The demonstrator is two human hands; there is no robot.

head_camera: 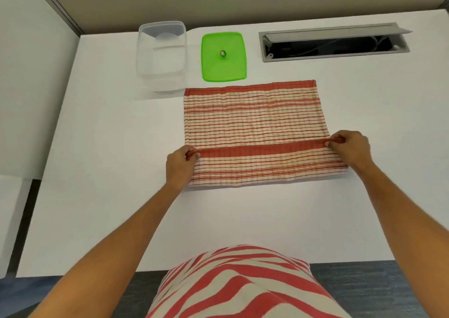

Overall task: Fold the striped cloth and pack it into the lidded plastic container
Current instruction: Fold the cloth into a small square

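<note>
The red-and-cream striped cloth (255, 121) lies flat on the white table, with its near part turned over on itself. My left hand (181, 166) pinches the folded red hem at its left corner. At the right corner of that same hem, my right hand (351, 149) grips it. The hem stretches between both hands across the cloth. A clear plastic container (161, 55) stands open at the back left, beyond the cloth. Its green lid (223, 56) lies flat on the table beside it, just past the cloth's far edge.
A grey cable hatch (334, 42) is open in the table at the back right. Partition walls stand at the left and the back. The white table (109, 172) extends to its front edge near my striped shirt (243, 283).
</note>
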